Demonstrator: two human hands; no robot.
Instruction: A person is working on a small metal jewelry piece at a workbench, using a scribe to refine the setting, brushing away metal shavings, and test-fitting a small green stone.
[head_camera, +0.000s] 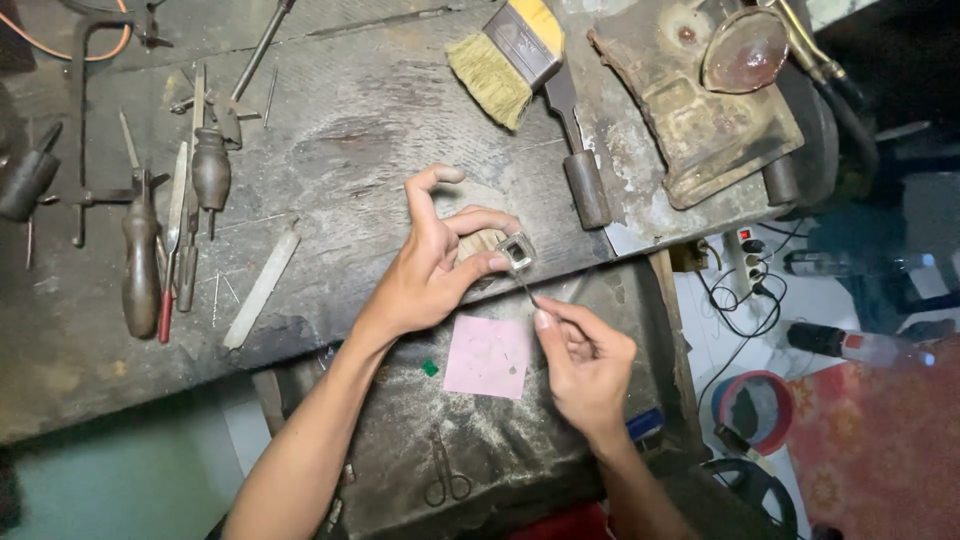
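Basically left hand (425, 265) pinches a small square metal ring (519, 251) by its edges at the table's (330, 130) near edge, right hand (585, 360) closed on a thin tool (526, 290) poking it; ring looks light, stiff, slippery, best gripped by the sides.

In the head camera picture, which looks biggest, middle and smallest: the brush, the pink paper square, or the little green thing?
1. Brush, biggest.
2. Pink paper square.
3. Green piece, tiniest by far.
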